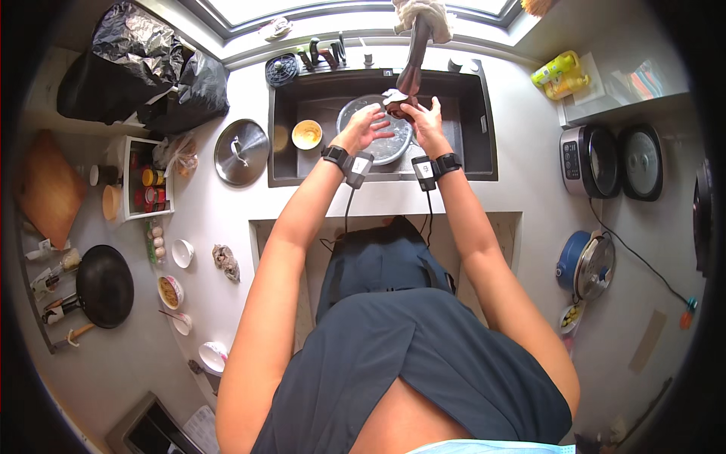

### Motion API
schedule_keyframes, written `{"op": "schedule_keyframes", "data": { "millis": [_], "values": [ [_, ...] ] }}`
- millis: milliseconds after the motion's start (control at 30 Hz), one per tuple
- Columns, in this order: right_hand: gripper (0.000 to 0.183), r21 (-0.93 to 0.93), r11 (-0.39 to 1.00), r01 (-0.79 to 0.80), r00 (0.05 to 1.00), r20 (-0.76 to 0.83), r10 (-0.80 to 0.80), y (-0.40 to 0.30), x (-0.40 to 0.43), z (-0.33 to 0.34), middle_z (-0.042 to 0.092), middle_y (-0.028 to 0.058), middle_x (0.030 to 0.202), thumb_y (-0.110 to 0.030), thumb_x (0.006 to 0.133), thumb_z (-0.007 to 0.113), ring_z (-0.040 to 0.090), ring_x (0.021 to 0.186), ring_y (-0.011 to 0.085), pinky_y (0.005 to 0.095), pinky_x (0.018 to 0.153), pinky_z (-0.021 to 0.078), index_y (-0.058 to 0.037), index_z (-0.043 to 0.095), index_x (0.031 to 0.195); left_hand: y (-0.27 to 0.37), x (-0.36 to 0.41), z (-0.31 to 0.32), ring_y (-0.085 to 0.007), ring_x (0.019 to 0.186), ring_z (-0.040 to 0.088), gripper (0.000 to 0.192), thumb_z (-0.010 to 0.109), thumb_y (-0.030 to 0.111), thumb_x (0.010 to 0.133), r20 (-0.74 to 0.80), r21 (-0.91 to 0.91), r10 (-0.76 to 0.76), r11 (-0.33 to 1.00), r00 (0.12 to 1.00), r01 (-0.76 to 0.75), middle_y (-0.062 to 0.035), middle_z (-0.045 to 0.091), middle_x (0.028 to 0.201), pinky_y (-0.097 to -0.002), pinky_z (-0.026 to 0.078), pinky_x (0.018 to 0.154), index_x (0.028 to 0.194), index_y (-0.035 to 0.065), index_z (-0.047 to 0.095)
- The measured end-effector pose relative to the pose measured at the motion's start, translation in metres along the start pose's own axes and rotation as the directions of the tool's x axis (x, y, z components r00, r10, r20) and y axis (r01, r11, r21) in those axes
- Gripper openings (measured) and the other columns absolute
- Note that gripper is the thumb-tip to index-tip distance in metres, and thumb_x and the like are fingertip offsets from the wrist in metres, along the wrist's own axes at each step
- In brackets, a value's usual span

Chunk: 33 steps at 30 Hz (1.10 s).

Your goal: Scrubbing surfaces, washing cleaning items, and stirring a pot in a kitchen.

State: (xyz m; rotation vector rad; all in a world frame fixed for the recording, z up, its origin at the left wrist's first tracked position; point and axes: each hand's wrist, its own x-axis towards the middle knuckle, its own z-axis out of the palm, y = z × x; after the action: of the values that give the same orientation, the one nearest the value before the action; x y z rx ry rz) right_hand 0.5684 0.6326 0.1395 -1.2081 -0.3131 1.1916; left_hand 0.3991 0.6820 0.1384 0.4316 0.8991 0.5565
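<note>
My right hand point(426, 126) is under the dark faucet point(414, 62) at the sink, its thumb and fingers on a small dark reddish-brown item point(400, 109). Something white, perhaps foam or water, shows at that item's upper edge; its exact kind is unclear. To the left, my left hand point(364, 128) holds nothing, its fingers spread over a large round basin point(379, 154). The basin stands in the black sink point(317, 165) and looks wet inside. A small bowl point(307, 135) with orange-yellow residue sits in the sink, left of the basin.
A steel pot lid point(241, 152) lies on the counter left of the sink. Knives point(324, 55) stand behind it. At right are an open-lidded cooker point(595, 162) and a blue pot point(574, 261). White bowls point(182, 253) line the left counter. Cables hang from both wrist devices.
</note>
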Motion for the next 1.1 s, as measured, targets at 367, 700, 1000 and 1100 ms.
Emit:
{"op": "schedule_keyframes", "data": {
  "millis": [367, 700, 1000, 1100],
  "values": [
    [0.117, -0.247, 0.965, 0.090, 0.995, -0.019, -0.097, -0.010, 0.003, 0.004, 0.062, 0.0237, 0.123, -0.006, 0.070, 0.086, 0.064, 0.108, 0.0230, 0.0318, 0.093, 0.0526, 0.0034, 0.004, 0.153, 0.023, 0.010, -0.006, -0.0418, 0.135, 0.037, 0.044, 0.044, 0.020, 0.103, -0.153, -0.031, -0.110, 0.994, 0.982, 0.106, -0.0205, 0.033, 0.146, -0.0731, 0.040, 0.102, 0.138, -0.0024, 0.031],
    [0.114, -0.300, 0.944, 0.140, 0.985, -0.052, -0.163, -0.008, -0.010, 0.012, 0.064, 0.0226, 0.120, -0.009, 0.070, 0.088, 0.065, 0.103, 0.0229, 0.0319, 0.090, 0.0541, 0.0056, 0.010, 0.152, 0.037, 0.006, -0.026, -0.0428, 0.141, 0.030, 0.049, 0.046, 0.023, 0.102, -0.138, -0.028, -0.137, 0.991, 0.981, 0.134, -0.0229, 0.028, 0.152, -0.0726, 0.042, 0.100, 0.141, -0.0026, 0.030],
    [0.116, -0.650, 0.698, 0.302, 0.902, -0.044, -0.430, -0.036, -0.030, 0.013, 0.059, 0.0191, 0.115, -0.010, 0.067, 0.087, 0.067, 0.094, 0.0266, 0.0351, 0.083, 0.0575, -0.0057, 0.012, 0.155, 0.062, 0.052, -0.032, -0.0403, 0.144, 0.026, 0.061, 0.049, 0.027, 0.101, -0.158, 0.112, -0.186, 0.972, 0.970, 0.205, -0.0237, 0.025, 0.154, -0.0740, 0.041, 0.099, 0.147, -0.0024, 0.024],
    [0.116, -0.693, 0.654, 0.304, 0.890, -0.037, -0.454, -0.038, -0.044, 0.009, 0.053, 0.0168, 0.114, -0.005, 0.066, 0.085, 0.064, 0.095, 0.0258, 0.0351, 0.081, 0.0577, -0.0093, 0.013, 0.156, 0.057, 0.077, -0.033, -0.0400, 0.144, 0.026, 0.060, 0.050, 0.027, 0.101, -0.168, 0.123, -0.229, 0.960, 0.959, 0.251, -0.0258, 0.022, 0.155, -0.0741, 0.041, 0.098, 0.146, -0.0037, 0.025]
  ]
}}
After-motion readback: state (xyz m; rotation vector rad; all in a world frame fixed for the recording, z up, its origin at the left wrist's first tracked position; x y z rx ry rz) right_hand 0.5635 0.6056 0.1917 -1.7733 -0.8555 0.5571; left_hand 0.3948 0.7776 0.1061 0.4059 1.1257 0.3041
